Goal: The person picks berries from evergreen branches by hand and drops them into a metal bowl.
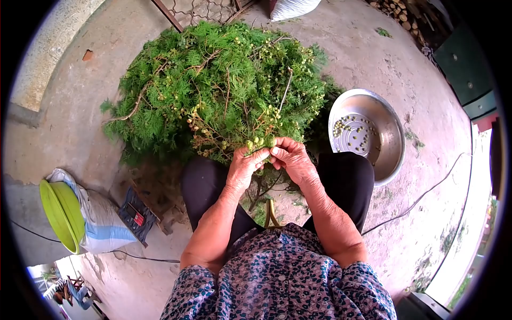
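My left hand [245,168] and my right hand [294,159] meet above my knees at the near edge of a heap of green conifer branches [224,80]. Between them is a conifer sprig [256,143] bearing several pale green cones. The left thumb and fingers pinch it from one side. On the other side my right thumb and forefinger are pressed together at the sprig's cones; exactly what they grip is partly hidden. To the right, a metal basin [392,133] holds several small green cones [356,133] on its bottom.
A lime-green plastic basin [60,216] leans on a white sack [101,218] at left, beside a dark bag with a red phone-like object [135,214]. A cable [421,210] crosses the concrete floor at right. Stacked firewood [402,18] and another white sack [293,8] are at the back.
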Motion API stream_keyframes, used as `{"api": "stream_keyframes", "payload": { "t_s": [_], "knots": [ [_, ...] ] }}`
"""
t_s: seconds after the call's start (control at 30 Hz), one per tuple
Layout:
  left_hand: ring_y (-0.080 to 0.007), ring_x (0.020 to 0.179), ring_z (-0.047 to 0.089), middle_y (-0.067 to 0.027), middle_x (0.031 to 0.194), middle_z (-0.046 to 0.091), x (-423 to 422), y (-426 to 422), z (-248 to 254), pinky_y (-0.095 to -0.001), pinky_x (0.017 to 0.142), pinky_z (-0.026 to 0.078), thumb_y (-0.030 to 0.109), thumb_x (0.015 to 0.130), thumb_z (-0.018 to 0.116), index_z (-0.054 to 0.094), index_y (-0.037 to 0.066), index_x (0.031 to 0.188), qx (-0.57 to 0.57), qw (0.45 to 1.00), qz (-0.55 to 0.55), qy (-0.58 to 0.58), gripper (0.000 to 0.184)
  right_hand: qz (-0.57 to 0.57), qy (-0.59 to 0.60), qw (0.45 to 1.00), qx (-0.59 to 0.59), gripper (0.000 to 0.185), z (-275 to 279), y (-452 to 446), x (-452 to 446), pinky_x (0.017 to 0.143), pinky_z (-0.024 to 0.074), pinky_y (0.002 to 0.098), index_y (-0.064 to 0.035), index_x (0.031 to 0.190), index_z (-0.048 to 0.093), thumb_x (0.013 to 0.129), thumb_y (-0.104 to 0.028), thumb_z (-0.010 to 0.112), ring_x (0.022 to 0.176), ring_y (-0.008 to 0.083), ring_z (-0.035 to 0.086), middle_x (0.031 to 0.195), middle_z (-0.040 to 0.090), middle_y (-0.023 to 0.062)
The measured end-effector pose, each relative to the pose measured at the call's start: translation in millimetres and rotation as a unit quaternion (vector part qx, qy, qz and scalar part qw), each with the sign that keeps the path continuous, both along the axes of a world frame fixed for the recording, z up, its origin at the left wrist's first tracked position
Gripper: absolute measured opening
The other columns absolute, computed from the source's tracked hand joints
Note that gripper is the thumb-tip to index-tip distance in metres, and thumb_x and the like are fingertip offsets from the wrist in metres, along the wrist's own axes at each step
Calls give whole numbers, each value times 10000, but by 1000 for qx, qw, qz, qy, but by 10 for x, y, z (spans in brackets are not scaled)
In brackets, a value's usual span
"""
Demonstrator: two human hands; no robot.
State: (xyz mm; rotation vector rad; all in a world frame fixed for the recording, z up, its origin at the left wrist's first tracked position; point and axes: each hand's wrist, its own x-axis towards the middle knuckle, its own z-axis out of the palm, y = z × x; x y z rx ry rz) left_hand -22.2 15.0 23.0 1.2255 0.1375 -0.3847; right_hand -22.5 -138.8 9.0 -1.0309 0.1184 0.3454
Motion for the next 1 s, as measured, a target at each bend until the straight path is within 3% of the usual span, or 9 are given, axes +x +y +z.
{"api": "stream_keyframes", "payload": {
  "t_s": [0.07,0.17,0.27,0.47,0.6,0.8,0.87,0.93,1.0],
  "knots": [
    [-34,553,460,6,734,609,5,-25,5,-188,470,352,130,787,664,634,45,911,-27,999,2,34,153,-8,5,1000,18,95,-24,0,-8,490,426,214,-47,880,600,849,-136,601,531,91,525,672,598,23],
    [-34,551,459,5,756,613,-7,-14,16,-183,458,345,133,792,659,631,46,917,-49,998,-27,24,155,18,75,975,210,123,-135,-54,-5,512,455,260,-48,884,600,838,-162,606,545,140,544,679,599,49],
    [-35,523,454,24,699,605,-9,-45,47,-187,457,345,163,798,665,658,67,869,-25,999,-1,28,120,-45,92,969,223,103,-25,-44,-6,518,461,262,-42,886,597,847,-137,590,594,145,564,729,607,59],
    [-44,572,474,8,745,608,-4,-14,-7,-187,485,374,286,814,657,629,70,859,114,988,-90,-55,223,-106,32,982,150,126,179,-172,91,476,394,214,-49,952,587,828,-57,609,614,102,550,794,606,15],
    [-81,616,516,14,712,573,0,-4,10,-240,535,432,360,823,635,625,64,822,197,970,-120,-79,296,56,-53,977,-201,273,352,-134,31,426,340,163,-55,1031,631,812,-215,653,507,19,420,702,567,-49],
    [-99,589,515,-7,640,533,-17,-16,223,-268,537,431,338,828,628,592,9,803,251,956,-132,-81,332,54,-26,987,-150,249,226,-70,-3,415,331,169,-42,978,652,794,-209,674,497,17,402,678,559,-47],
    [-103,562,502,-14,616,523,-22,-27,169,-275,525,421,308,831,629,585,-1,805,286,945,-137,-78,313,-44,-55,981,-181,164,233,12,-68,478,379,205,-5,900,657,805,-139,661,558,36,447,690,573,-17],
    [-100,518,445,-19,578,489,-49,-49,-46,-288,501,389,215,835,623,564,-12,788,284,927,-58,-240,239,-76,-50,980,-176,163,213,95,-106,453,350,193,-15,890,659,801,-151,667,531,28,420,676,562,-30],
    [-90,521,401,-9,581,472,-75,-98,-152,-285,489,365,141,827,619,553,-16,777,232,941,-35,-245,178,-143,-38,975,-163,161,140,143,-120,402,292,169,-35,872,664,793,-175,679,478,13,366,649,540,-56]
  ]
}}
